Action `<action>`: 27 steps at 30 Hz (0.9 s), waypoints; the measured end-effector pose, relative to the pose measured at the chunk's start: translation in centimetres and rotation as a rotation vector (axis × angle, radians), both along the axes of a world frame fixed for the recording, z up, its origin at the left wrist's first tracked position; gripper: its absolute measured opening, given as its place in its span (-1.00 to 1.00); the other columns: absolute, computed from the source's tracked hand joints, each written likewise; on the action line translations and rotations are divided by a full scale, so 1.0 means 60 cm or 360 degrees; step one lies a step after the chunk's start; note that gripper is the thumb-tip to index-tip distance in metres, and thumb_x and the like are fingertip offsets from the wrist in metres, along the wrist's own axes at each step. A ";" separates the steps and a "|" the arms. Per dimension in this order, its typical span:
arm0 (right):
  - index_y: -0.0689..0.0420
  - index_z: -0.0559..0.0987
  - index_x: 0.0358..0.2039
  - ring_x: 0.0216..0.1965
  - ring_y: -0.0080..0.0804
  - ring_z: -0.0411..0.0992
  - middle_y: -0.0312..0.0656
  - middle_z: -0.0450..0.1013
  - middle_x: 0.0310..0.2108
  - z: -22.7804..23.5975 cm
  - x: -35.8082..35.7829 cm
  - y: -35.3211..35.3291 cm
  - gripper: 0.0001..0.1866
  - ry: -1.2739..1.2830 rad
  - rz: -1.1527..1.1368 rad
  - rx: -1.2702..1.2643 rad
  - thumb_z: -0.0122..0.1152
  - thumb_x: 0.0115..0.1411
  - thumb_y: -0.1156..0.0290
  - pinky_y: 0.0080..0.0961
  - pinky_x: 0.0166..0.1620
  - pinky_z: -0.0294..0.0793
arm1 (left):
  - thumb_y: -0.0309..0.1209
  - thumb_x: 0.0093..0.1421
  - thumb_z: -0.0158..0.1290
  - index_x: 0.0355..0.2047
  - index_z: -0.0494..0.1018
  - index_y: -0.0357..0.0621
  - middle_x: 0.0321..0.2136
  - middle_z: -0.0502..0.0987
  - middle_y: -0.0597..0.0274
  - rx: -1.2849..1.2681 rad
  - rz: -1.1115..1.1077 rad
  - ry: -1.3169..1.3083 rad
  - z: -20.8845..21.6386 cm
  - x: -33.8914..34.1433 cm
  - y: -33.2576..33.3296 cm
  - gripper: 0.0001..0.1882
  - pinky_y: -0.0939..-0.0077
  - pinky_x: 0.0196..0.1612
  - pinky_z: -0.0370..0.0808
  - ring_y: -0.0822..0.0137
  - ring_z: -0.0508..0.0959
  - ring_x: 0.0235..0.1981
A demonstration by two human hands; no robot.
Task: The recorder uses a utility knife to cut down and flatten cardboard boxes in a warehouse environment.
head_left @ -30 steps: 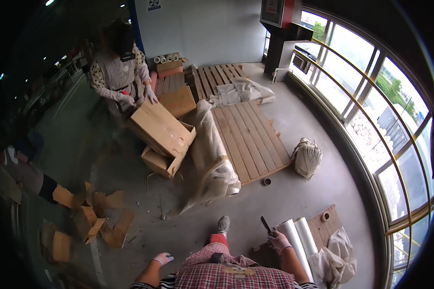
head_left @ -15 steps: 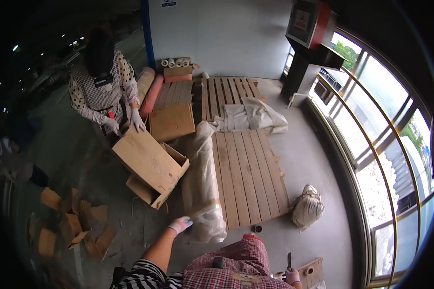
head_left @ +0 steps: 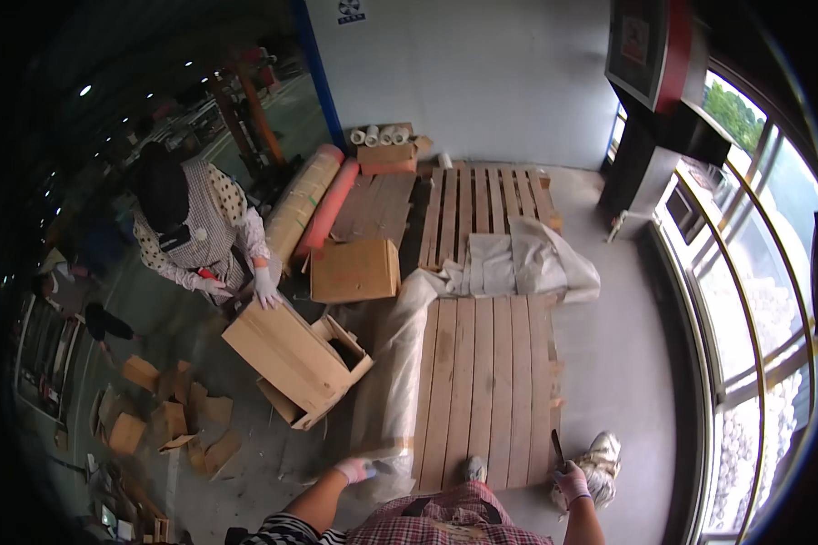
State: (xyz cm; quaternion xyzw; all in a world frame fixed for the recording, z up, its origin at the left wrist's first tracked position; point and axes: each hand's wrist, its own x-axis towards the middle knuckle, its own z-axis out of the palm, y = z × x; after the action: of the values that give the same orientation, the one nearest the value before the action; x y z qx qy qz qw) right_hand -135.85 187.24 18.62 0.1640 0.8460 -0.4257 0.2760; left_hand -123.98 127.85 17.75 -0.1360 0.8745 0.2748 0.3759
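Observation:
My left hand [head_left: 354,470], in a pale glove, is at the near end of a long roll wrapped in clear plastic film [head_left: 404,363]; its fingers look closed on the film's edge. The roll lies along the left side of a wooden slatted pallet [head_left: 482,381]. In my gloved right hand [head_left: 573,483], a knife [head_left: 557,445] with a dark narrow blade points upward. Beyond that hand, a bundled whitish sack [head_left: 602,463] sits on the floor by the pallet's near right corner.
At left, a co-worker [head_left: 195,218] in gloves handles an open cardboard box [head_left: 291,354], holding something red. Cardboard scraps [head_left: 177,418] litter the floor. A closed box [head_left: 354,271], grey sheeting [head_left: 527,263] and another pallet [head_left: 482,200] lie farther off. Railed windows [head_left: 745,272] line the right.
The view has shifted, and a shoe now shows on the pallet's near edge. My right hand has come up and forward with the knife. My left hand stays by the wrapped roll's near end.

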 end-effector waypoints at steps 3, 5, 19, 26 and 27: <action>0.12 0.52 -0.29 -0.70 -0.45 0.40 -0.24 0.47 -0.63 0.008 -0.087 0.001 -0.74 0.0020 0.0157 -0.0113 0.28 0.12 0.22 -0.48 -0.63 0.41 | 0.02 0.14 0.13 0.07 0.46 -0.09 -0.01 0.54 0.05 0.0053 0.0112 -0.0058 0.033 0.019 0.017 -0.40 0.36 0.08 0.42 0.14 0.53 0.01; 0.12 0.54 -0.36 -0.70 -0.47 0.41 -0.25 0.48 -0.63 -0.036 -0.118 0.025 -0.74 -0.0283 0.0334 -0.0137 0.26 0.14 0.18 -0.48 -0.63 0.43 | 0.01 0.14 0.14 0.07 0.46 -0.09 -0.01 0.54 0.06 0.0207 0.0235 0.0004 0.003 0.050 0.013 -0.41 0.37 0.08 0.42 0.15 0.54 0.00; 0.12 0.54 -0.26 -0.60 -0.44 0.45 -0.22 0.51 -0.49 0.121 -0.534 -0.227 -0.78 -0.0399 0.0623 -0.0163 0.22 0.18 0.26 -0.48 -0.54 0.48 | 0.05 0.16 0.07 0.05 0.45 -0.15 -0.01 0.51 -0.09 0.0036 0.0748 0.0227 -0.170 0.022 -0.117 -0.39 0.25 0.07 0.41 -0.02 0.51 -0.02; 0.14 0.51 -0.30 -0.68 -0.47 0.37 -0.23 0.45 -0.58 0.176 -0.657 -0.189 -0.80 -0.0309 0.0208 -0.0082 0.22 0.15 0.30 -0.49 -0.60 0.44 | -0.04 0.18 0.10 0.01 0.47 -0.18 -0.06 0.56 0.00 0.0261 0.1092 0.0475 0.011 -0.450 -0.167 -0.47 0.35 0.07 0.42 0.12 0.55 -0.01; 0.15 0.51 -0.30 -0.68 -0.46 0.38 -0.22 0.45 -0.58 0.173 -0.671 -0.180 -0.80 -0.0332 0.0155 -0.0093 0.22 0.16 0.30 -0.48 -0.60 0.45 | 0.03 0.17 0.09 -0.02 0.49 -0.13 -0.09 0.59 0.05 0.0350 0.1127 0.0503 0.022 -0.495 -0.173 -0.46 0.41 0.06 0.43 0.15 0.57 -0.05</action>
State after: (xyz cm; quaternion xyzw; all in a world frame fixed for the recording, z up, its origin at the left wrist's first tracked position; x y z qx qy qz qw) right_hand -176.09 176.46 29.03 0.1581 0.8069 -0.4170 0.3874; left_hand -153.67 117.49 19.09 -0.3441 0.7859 0.4967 0.1311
